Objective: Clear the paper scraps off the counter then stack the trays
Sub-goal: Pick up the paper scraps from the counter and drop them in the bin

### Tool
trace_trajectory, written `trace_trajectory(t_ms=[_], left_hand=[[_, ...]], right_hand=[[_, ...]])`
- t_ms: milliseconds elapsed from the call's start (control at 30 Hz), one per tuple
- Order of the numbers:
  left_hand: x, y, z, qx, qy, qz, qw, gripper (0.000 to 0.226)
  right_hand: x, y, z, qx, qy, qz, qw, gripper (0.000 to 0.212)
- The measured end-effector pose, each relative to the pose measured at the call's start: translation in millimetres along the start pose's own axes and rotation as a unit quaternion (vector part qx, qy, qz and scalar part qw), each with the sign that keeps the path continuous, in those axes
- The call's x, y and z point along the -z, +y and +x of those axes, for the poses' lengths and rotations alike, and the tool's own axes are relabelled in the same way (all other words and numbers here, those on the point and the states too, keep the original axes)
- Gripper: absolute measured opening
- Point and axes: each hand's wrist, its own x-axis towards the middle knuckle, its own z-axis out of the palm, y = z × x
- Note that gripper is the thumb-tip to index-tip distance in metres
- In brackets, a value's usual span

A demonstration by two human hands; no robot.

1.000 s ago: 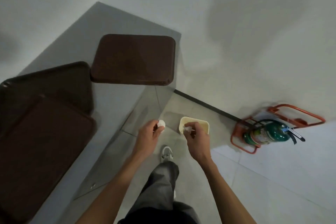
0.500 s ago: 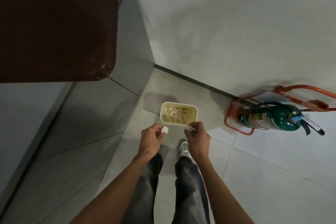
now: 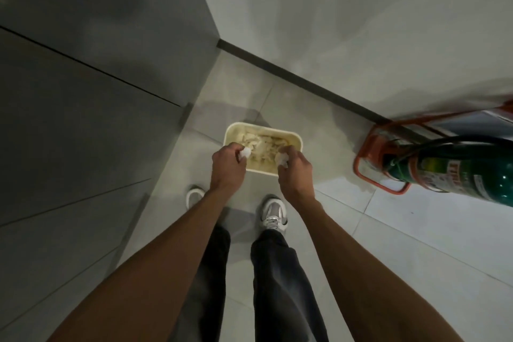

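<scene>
A cream rectangular bin [image 3: 294, 138] stands on the floor by the foot of the counter, holding several crumpled paper scraps. My left hand [image 3: 227, 168] hovers over the bin's near left corner and pinches a white paper scrap [image 3: 245, 152]. My right hand [image 3: 294, 169] is over the bin's near right side, its fingers curled round another white paper scrap [image 3: 281, 159]. The trays and the counter top are out of view.
The grey counter front [image 3: 91, 108] fills the left. A green fire extinguisher [image 3: 458, 172] in an orange stand [image 3: 372, 147] sits on the floor at the right, against the white wall. My two feet in white shoes stand just behind the bin.
The view has tilted down; the brown trays and counter top have left the frame. Both hands, each still holding a scrap, have moved forward over the bin.
</scene>
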Motion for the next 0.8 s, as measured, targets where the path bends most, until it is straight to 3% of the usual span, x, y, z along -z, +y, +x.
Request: trace_trajectory(t_ms=[100,167,433,800], left_hand=[[-1.8,0.3,5.3,-0.006,-0.063,0.029,0.998,0.06],[6.4,0.8,0.9,-0.009,-0.06,0.041,0.997,0.066],[102.2,12.6,-63.0,-0.02,-0.006,0.038,0.999,0.065],[286.3,23.7,-246.1,-0.056,0.117,-0.016,0.991,0.057]], right_hand=[[-3.7,-2.3,8.1,0.004,-0.033,-0.051,0.998,0.068],[-0.5,-9.8,6.3,-0.002,-0.036,-0.055,0.998,0.069],[59.6,-98.1,-51.2,0.077,-0.034,-0.046,0.995,0.06],[144.8,-282.6,-228.6,0.174,-0.032,-0.044,0.983,0.059]])
